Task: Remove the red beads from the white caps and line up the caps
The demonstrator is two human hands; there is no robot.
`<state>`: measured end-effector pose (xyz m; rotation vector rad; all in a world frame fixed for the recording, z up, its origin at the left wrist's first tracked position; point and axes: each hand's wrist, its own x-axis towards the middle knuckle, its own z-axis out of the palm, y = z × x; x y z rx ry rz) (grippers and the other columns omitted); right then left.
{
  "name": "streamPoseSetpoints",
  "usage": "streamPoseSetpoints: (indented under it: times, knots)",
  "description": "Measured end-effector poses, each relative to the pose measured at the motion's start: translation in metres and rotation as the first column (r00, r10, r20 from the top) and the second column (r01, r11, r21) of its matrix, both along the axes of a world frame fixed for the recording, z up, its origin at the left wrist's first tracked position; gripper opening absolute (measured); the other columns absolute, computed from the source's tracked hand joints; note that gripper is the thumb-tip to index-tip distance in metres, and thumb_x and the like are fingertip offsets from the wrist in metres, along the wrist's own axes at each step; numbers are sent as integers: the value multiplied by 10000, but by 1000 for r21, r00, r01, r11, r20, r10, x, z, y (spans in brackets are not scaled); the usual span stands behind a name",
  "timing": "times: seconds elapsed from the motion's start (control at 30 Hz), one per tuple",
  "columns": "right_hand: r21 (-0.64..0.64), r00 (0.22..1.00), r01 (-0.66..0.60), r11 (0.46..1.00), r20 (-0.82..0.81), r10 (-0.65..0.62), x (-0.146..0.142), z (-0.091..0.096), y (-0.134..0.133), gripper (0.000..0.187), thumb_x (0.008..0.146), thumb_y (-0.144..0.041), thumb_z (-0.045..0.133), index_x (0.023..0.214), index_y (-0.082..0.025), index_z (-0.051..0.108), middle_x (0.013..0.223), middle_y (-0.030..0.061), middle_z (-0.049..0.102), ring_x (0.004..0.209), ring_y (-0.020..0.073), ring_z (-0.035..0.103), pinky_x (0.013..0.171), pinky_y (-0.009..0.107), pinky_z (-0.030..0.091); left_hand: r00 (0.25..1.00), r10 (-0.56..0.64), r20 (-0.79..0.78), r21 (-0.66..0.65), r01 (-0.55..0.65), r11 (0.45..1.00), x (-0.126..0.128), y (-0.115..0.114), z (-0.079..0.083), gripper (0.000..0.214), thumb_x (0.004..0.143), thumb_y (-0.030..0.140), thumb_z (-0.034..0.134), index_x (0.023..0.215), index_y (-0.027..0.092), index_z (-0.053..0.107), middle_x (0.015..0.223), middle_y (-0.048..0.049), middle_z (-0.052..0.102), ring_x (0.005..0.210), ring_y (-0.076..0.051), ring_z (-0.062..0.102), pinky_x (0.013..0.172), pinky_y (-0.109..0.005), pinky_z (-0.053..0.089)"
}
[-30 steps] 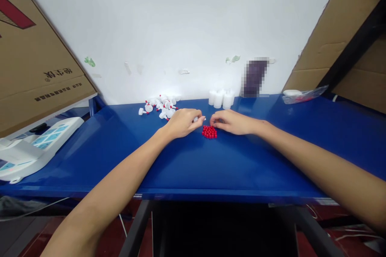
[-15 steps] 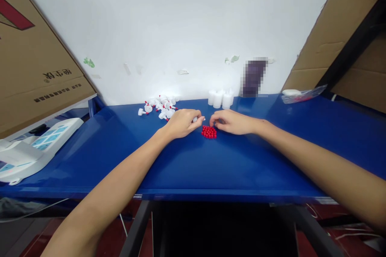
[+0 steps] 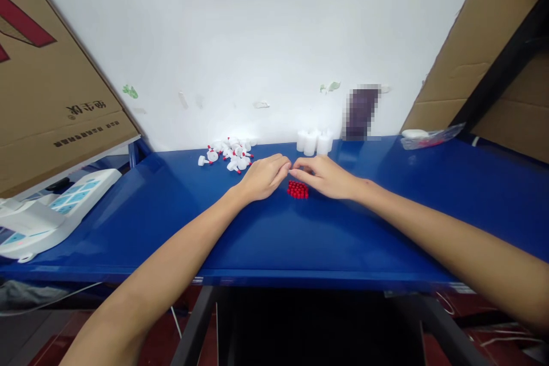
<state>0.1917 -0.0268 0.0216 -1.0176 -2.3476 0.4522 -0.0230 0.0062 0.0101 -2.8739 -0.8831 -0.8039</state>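
Note:
My left hand is closed, its fingers curled round a white nozzle cap that they now almost wholly hide. My right hand meets it fingertip to fingertip, thumb and forefinger pinched together; whatever lies in that pinch is too small to make out. Just below the two hands, a tight cluster of small red caps stands on the blue table. Beyond my left hand is a loose pile of white nozzle caps with red tips.
Several white bottle-like containers stand by the wall behind my right hand. A white device with blue keys is at the left, under a large cardboard box. A clear plastic bag lies at the back right.
My right hand has moved left from beside the red caps to the fingertips of my left hand. The white nozzle cap, visible before, is now covered by fingers.

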Motion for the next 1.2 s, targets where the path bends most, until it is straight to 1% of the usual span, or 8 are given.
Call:
streamPoseSetpoints:
  times: [0.13,0.27,0.4,0.53,0.67,0.93,1.03,1.2]
  knots:
    - [109,998,26,994,46,-31,-6,-7,-1,311,1012,-397,408,910,-183,609,647,-12,587,565,126,490,595,269,312,999,-22,47,-48,25,999,2,0,-2,368,1046,324,291,995,167,619,924,-71,650,838,-188,601,775,-310,460]
    - [167,987,163,972,-19,-162,1,-4,5,283,1010,-390,392,953,-193,587,624,-18,557,541,132,481,576,268,303,986,-11,163,-107,28,994,1,2,1,376,1049,375,299,1196,192,593,1118,-81,683,994,-203,629,878,-333,468]
    - [202,921,341,918,123,-369,26,1,21,280,1000,-356,353,1053,-185,570,662,27,587,587,180,511,577,292,293,981,169,100,-9,-169,986,-12,13,10,359,1008,350,366,933,185,676,921,-67,720,891,-226,613,876,-383,431]
    - [208,778,469,858,363,-513,45,0,35,320,995,-348,312,1079,-183,572,830,114,670,706,250,591,585,316,294,900,403,166,101,-422,901,-40,32,19,378,941,282,407,627,171,584,617,-37,610,712,-188,555,824,-366,383]
    - [249,725,465,850,444,-526,44,-7,39,340,1008,-389,300,1117,-189,553,921,141,695,782,292,640,602,332,320,778,558,289,-19,-578,816,-78,47,22,373,927,299,376,651,162,586,568,-20,538,566,-145,481,622,-297,333]
    - [203,742,486,850,418,-524,42,-12,39,299,1009,-390,350,1133,-192,536,975,138,711,847,290,661,623,333,369,684,728,-46,-117,-728,676,-111,50,32,418,920,424,378,665,189,611,637,-61,594,615,-192,507,578,-297,277]
    - [188,742,486,853,426,-517,43,-8,38,281,994,-375,380,1071,-212,595,968,120,714,863,282,663,648,333,387,732,653,-196,-182,-681,709,-108,48,36,449,920,519,386,730,202,639,702,-58,645,653,-204,559,591,-291,308]
    - [176,753,447,877,454,-475,39,-5,34,270,957,-316,410,1017,-214,653,934,107,717,843,268,666,645,326,394,760,604,-240,-149,-643,751,-94,44,35,513,902,646,386,913,212,660,929,-72,718,789,-241,634,637,-294,363]
